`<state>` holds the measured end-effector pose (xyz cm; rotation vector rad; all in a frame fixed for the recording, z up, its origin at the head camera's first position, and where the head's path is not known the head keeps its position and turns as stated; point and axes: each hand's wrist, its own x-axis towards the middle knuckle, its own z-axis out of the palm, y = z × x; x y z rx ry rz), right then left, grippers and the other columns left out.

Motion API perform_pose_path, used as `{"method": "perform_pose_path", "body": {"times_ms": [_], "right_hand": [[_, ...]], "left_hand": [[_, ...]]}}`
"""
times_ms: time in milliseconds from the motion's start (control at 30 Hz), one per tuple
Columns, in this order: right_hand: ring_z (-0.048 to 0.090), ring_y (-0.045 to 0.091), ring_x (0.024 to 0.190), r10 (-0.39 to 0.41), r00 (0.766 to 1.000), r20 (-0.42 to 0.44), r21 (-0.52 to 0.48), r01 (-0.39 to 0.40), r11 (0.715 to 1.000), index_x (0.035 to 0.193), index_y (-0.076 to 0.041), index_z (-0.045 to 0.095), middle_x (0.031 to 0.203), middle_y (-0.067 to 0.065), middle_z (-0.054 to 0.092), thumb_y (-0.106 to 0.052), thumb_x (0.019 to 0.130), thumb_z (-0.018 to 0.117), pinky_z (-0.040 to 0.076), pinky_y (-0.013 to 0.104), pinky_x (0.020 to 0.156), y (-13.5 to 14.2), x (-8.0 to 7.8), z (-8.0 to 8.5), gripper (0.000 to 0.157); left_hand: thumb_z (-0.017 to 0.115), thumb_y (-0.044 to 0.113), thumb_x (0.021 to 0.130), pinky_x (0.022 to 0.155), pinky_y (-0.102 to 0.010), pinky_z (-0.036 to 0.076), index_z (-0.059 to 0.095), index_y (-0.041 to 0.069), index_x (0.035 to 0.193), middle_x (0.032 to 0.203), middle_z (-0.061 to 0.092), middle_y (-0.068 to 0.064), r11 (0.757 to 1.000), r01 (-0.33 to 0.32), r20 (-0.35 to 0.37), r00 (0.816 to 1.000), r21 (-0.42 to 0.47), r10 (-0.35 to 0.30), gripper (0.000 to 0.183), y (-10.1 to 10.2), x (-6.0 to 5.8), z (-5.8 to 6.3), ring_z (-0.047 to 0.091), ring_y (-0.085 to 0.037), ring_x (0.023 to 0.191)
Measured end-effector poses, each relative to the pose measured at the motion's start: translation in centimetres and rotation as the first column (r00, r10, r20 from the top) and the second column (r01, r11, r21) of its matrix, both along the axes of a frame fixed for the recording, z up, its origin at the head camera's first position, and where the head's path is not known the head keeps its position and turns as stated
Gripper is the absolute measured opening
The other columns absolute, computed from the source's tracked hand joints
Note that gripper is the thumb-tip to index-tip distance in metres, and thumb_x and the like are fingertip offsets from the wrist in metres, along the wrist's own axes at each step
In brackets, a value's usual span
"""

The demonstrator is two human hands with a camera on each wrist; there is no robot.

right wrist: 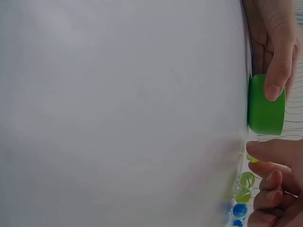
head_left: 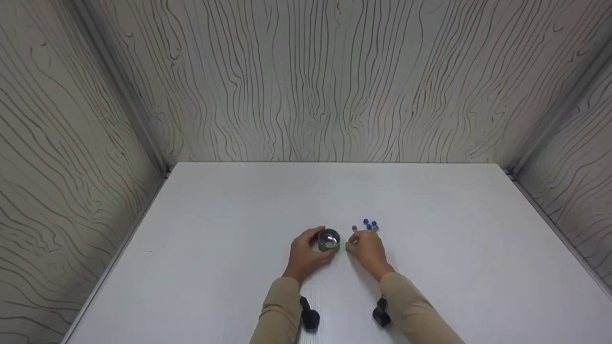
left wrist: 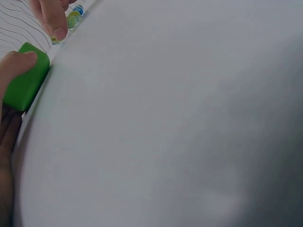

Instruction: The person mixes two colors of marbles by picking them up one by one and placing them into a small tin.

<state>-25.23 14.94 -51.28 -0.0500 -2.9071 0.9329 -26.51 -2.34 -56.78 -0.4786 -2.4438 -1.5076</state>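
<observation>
A small round green cup (head_left: 329,248) with a shiny interior stands on the white table. My left hand (head_left: 306,256) holds it from the left, thumb on the near side and fingers on the far side. Just right of the cup is my right hand (head_left: 370,252), low over the table. In the right wrist view its thumb and forefinger pinch a yellow-green glass marble (right wrist: 252,159), partly hidden by the fingertips. Beside that hand lie more marbles, among them a yellow-green marble (right wrist: 246,180) and a blue marble (right wrist: 240,210).
Beyond the right hand, several loose marbles, including a blue marble (head_left: 366,221), lie on the white table (head_left: 229,215). Wood-patterned panels (head_left: 306,86) rise behind the table and at both sides. A black wrist device (head_left: 311,319) hangs beside the left sleeve, another (head_left: 381,315) beside the right.
</observation>
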Motion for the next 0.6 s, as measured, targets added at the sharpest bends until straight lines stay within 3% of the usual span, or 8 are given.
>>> {"method": "perform_pose_path", "body": {"times_ms": [300,600], "right_hand": [[0.069,0.025,0.083,-0.013,1.0,0.026,-0.036,0.014,0.999,0.089,-0.001,0.073,0.09,0.015,0.074,-0.008,0.08,0.07,0.058,0.041,0.079,-0.11,0.19,0.18,0.011],[0.062,0.015,0.07,-0.007,0.999,0.032,-0.049,0.009,0.999,0.088,-0.002,0.073,0.082,0.011,0.071,-0.009,0.079,0.073,0.053,0.027,0.063,-0.19,0.26,0.83,0.012]], "left_hand": [[0.083,0.022,0.072,0.107,-0.036,0.05,0.061,0.008,0.126,0.124,0.068,-0.007,1.0,0.0,0.006,1.0,-0.005,0.001,0.06,-0.07,0.04,0.12,0.063,-0.024,0.119],[0.083,0.023,0.073,0.106,-0.036,0.051,0.061,0.008,0.127,0.123,0.068,-0.007,1.0,0.002,0.021,1.0,0.001,-0.002,0.06,-0.09,0.14,0.23,0.063,-0.023,0.118]]}}
